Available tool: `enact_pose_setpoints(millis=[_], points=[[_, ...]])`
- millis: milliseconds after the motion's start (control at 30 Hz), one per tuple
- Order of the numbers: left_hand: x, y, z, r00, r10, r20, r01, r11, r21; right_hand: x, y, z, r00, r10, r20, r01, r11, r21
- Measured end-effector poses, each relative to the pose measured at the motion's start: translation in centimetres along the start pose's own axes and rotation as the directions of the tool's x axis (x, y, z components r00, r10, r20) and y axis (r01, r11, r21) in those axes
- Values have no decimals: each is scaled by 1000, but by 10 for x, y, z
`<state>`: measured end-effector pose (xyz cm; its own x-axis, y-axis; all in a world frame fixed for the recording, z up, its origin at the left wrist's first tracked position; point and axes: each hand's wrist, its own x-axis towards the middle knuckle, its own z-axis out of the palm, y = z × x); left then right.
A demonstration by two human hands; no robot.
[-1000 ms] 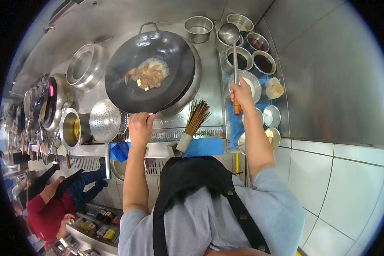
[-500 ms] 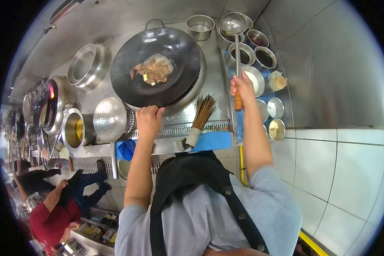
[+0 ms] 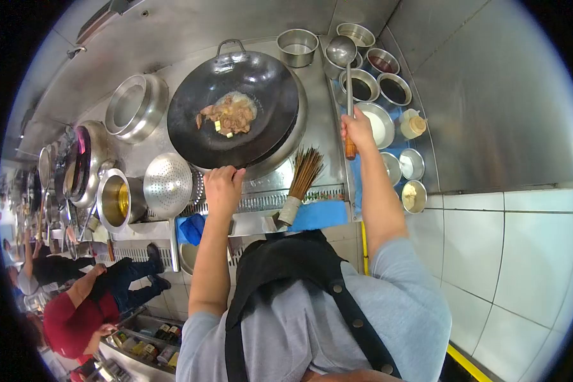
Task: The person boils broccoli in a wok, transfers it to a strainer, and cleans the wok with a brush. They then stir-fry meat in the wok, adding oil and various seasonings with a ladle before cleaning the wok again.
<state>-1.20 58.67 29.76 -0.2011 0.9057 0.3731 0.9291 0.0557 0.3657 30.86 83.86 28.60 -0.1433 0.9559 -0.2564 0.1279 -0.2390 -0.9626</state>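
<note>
My left hand (image 3: 223,190) is closed at the near edge of a dark wok (image 3: 194,137); its grip hides what part of the wok it holds. In the wok lie brown meat pieces (image 3: 237,118) with a few pale yellow-white bits and some liquid. My right hand (image 3: 360,129) is wrapped round the wooden handle of a long steel ladle (image 3: 349,83). The ladle's bowl hangs over the sauce pots at the back right, its contents not clear. Between my hands, a bamboo wok brush (image 3: 304,175) leans at the stove's front edge.
Right of the wok stand pots of dark sauce (image 3: 395,89), a bowl of white contents (image 3: 379,124) and a plastic jar (image 3: 414,125). Leftward are a perforated skimmer (image 3: 168,184), an oil pot (image 3: 111,216) and a blue cloth (image 3: 191,227). A co-worker in red (image 3: 76,325) stands at lower left.
The view has shifted slightly. My right hand has drawn the ladle a little towards me and to the left. My left hand stays at the wok's edge.
</note>
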Motion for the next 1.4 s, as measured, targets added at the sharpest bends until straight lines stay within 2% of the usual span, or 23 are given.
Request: enact_pose_setpoints(millis=[167, 233, 267, 333, 467, 667, 700, 767, 800, 833, 900, 933, 967, 1033, 1067, 1100, 1133, 1167, 1200, 1233, 1300, 1367, 1400], points=[[0, 4, 2, 1000, -23, 17, 23, 1000, -7, -1, 6, -18, 1000, 29, 11, -30, 995, 94], [2, 6, 4, 1000, -14, 20, 15, 1000, -6, 4, 6, -30, 991, 84, 106, -107, 965, 241], [2, 8, 5, 1000, -21, 11, 21, 1000, -4, 7, 8, -38, 992, 83, 97, -105, 963, 250], [3, 8, 7, 1000, -16, 3, 16, 1000, 20, 9, 10, -51, 970, 33, 242, -148, 869, 473], [2, 8, 11, 999, -19, 26, 18, 999, 32, -18, 6, -57, 955, 1, 297, -161, 840, 518], [5, 20, -3, 999, -30, 38, 30, 999, 20, -108, -32, -6, 927, -22, 374, -81, 963, 258], [5, 19, -1, 998, -60, 35, 59, 998, 27, -111, -35, 7, 917, -13, 399, -93, 965, 244], [3, 11, 5, 999, 11, -32, -10, 999, 38, -120, -33, 30, 858, 16, 513, -101, 985, 137], [4, 8, 6, 999, 5, -33, -4, 1000, 12, -115, -25, 40, 874, 21, 486, -28, 1000, 7], [6, 8, 1, 999, 7, -38, -7, 1000, -12, -117, -16, 54, 861, 29, 507, -33, 999, -2], [12, 9, -8, 999, 16, -46, -18, 999, -36, -107, -10, 85, 914, 11, 405, 103, 960, -259], [10, 9, -7, 999, 26, -48, -29, 998, -58, -113, -6, 99, 924, 33, 381, 99, 942, -322], [0, 9, -7, 999, 34, -37, -37, 996, -84, -117, 0, 104, 924, 47, 380, 87, 940, -329], [0, 2, -4, 999, 34, -26, -37, 992, -118, -119, -3, 110, 853, 67, 517, 108, 947, -301], [0, -2, -3, 999, 26, -28, -28, 994, -106, -128, -14, 106, 844, 63, 532, 140, 932, -334], [2, -6, 1, 999, 24, -27, -27, 995, -98, -134, -8, 106, 860, 64, 506, 129, 932, -337], [1, -4, -3, 999, 13, -31, -16, 993, -113, -139, 4, 106, 882, -48, 468, 205, 934, -292], [1, -5, -6, 998, -30, 46, 39, 981, -188, -146, 10, 105, 896, -156, 416, 280, 925, -256], [-4, 0, -8, 998, 1, -59, -13, 979, -204, -150, 13, 100, 925, -99, 366, 152, 981, -118], [-11, 8, -18, 985, 24, -171, -61, 976, -211, -154, 13, 85, 939, -96, 329, 143, 982, -123], [-35, 13, -32, 981, -51, -187, 17, 984, -178, -156, 6, 59, 987, -61, 151, 50, 996, 76], [-67, 10, -34, 984, -116, -134, 92, 980, -174, -160, -5, 26, 995, -66, 75, 65, 998, 20], [-80, 9, -35, 988, -103, -114, 81, 980, -184, -156, -2, 9, 995, -95, -27, 93, 994, -53]])
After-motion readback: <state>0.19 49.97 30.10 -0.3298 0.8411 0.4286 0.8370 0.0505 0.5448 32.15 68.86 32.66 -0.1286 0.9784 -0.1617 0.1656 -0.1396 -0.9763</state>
